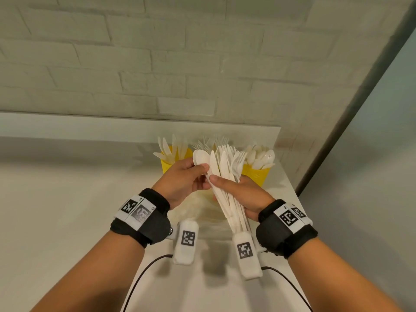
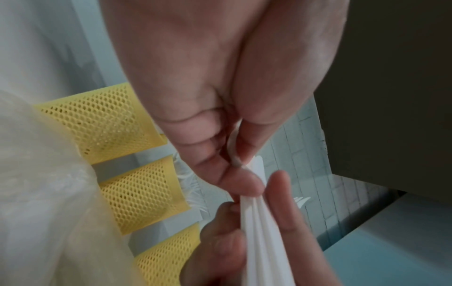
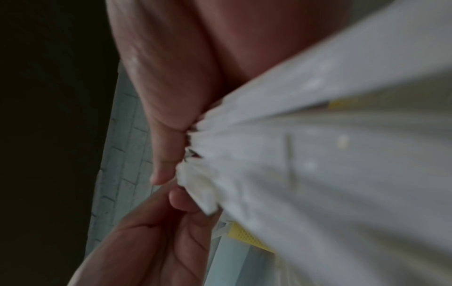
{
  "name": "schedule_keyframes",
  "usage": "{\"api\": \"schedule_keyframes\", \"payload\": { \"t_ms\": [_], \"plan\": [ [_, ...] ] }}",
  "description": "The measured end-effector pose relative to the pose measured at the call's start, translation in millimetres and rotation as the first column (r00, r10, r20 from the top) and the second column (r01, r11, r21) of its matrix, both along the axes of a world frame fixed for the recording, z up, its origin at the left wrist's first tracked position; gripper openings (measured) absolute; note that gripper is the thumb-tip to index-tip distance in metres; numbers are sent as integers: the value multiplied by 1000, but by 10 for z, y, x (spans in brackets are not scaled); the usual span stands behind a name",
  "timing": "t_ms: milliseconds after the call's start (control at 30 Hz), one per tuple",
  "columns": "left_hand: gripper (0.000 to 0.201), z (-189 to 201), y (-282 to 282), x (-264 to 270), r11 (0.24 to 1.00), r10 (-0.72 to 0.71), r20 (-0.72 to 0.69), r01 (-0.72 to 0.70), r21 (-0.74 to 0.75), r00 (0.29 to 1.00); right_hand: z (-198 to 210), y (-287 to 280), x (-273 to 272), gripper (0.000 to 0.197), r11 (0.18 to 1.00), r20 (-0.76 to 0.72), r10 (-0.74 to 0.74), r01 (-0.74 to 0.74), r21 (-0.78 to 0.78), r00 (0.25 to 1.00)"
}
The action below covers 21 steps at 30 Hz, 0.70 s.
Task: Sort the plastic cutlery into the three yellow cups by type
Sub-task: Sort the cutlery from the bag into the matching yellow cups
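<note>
**Both hands on the cutlery bundle, just in front of the cups**

We see our hands raised close together over the white tabletop (image 1: 67,199), right before the 3 yellow mesh cups (image 2: 102,123), which stand in a row against the white brick wall (image 1: 202,52). The cups sit near the table's right edge, beyond which a grey floor drops away; to the left the tabletop stretches wide.

Our right hand (image 1: 245,197) has its fingers curled around the handles of a fanned bundle of white plastic cutlery (image 1: 227,176), thumb laid across the front, with knives and forks spreading upward. Our left hand (image 1: 182,179) pinches the neck of a white spoon (image 1: 201,157) at the bundle's left side, thumb against fingertips.

In the head view the left cup (image 1: 166,167) holds knives and the right cup (image 1: 258,175) holds spoons; fork tines rise behind the bundle, probably from the middle cup. A translucent plastic bag (image 2: 36,193) lies just below the hands.
</note>
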<state>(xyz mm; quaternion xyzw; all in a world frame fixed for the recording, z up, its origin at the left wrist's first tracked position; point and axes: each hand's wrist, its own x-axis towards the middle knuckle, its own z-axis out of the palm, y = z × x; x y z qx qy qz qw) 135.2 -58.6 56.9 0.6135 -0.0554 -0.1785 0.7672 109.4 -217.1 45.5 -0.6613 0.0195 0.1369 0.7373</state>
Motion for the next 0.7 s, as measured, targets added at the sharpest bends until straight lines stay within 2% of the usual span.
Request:
{"api": "schedule_keyframes", "payload": {
  "t_ms": [133, 233, 333, 467, 533, 633, 700],
  "plan": [
    [9, 29, -24, -33, 996, -18, -17, 17, -85, 1000, 22, -19, 1, 30, 999, 15, 0, 0, 43, 1000],
    [16, 41, -34, -50, 992, -53, -1, 52, -119, 999, 36, -42, -13, 23, 998, 38, 15, -17, 64, 999],
    [10, 64, -56, -49, 987, -89, 2, 88, -137, 996, 27, -76, -41, 21, 996, 41, -1, -2, 86, 999],
    [10, 75, -105, -8, 989, -90, 1, 90, -121, 996, -25, -191, -81, 28, 990, -4, -111, 111, 87, 994],
    [2, 89, -158, 11, 992, -90, 15, 91, -91, 996, -41, -260, -102, 28, 982, -16, -179, 180, 51, 984],
    [9, 117, -261, 57, 994, -111, 65, 112, -19, 992, -54, -358, -133, 18, 964, -7, -267, 267, 1, 964],
    [24, 158, -313, 112, 993, -114, 92, 113, 17, 989, -51, -425, -156, 14, 945, 21, -325, 325, -36, 946]
  ]
}}
